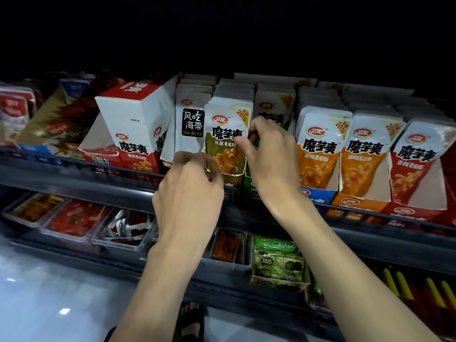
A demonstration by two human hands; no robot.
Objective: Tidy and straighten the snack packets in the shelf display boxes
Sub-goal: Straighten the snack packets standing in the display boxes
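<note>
An olive-and-white snack packet (228, 134) stands at the front of a row in the middle of the upper shelf. My left hand (190, 191) pinches its lower left corner. My right hand (269, 154) grips its right edge with bent fingers. Left of it stands a white packet with a black label (191, 124). Behind my right hand a green-fronted packet row (274, 109) is partly hidden. To the right, two orange packet rows (318, 149) (362, 154) and a red one (417, 161) lean back in their display boxes.
A white-and-red carton (133, 124) sits tilted at the left of the upper shelf, with more red cartons beyond it. A dark shelf rail (74, 174) runs along the front. The lower shelf holds clear trays of red snacks (74, 218) and a green packet box (278, 262).
</note>
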